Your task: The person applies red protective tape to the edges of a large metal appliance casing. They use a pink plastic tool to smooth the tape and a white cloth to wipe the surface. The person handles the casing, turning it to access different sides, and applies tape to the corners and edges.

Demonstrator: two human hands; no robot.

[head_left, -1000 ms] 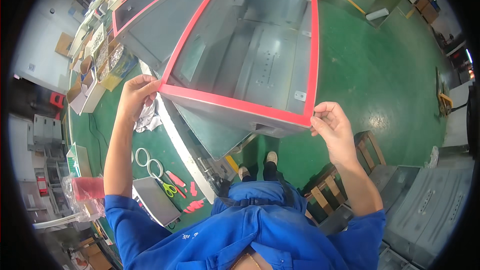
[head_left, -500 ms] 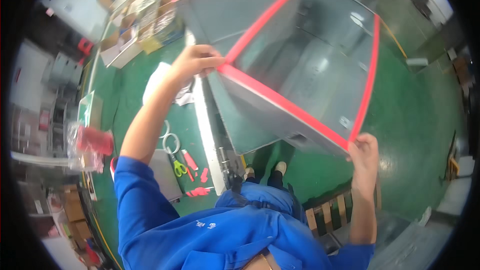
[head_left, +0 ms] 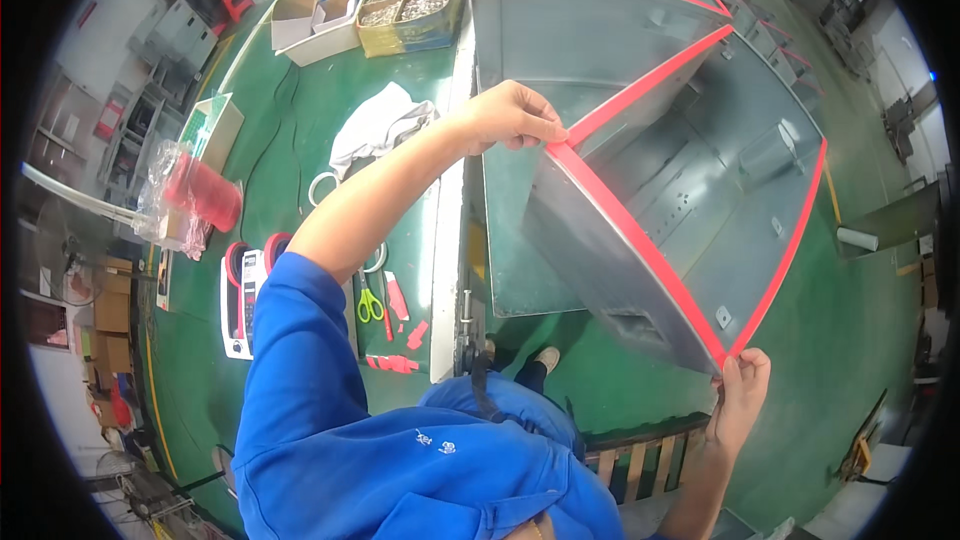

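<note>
In front of me, tilted, is an open grey metal box (head_left: 610, 270) with red tape (head_left: 640, 240) along its rim. My left hand (head_left: 515, 118) pinches the tape at the rim's left corner, thumb and fingers pressed together. At the near right corner, my right hand (head_left: 742, 385) closes thumb and fingers on the other end of the same taped edge. The fingertips partly hide both corners. A second grey box (head_left: 590, 25) with a red-taped rim stands behind on the green table.
On the green table lie green-handled scissors (head_left: 370, 308), red tape scraps (head_left: 392, 364), a white cloth (head_left: 380, 125) and a white machine with red wheels (head_left: 240, 300). Bins of small metal parts (head_left: 410, 30) stand at the back. A wooden slatted rack (head_left: 635, 470) is near my right arm.
The view has swung, so the table and bins appear farther right. Both hands stay at the same two corners of the box, and the white machine has come into sight beside my left arm.
</note>
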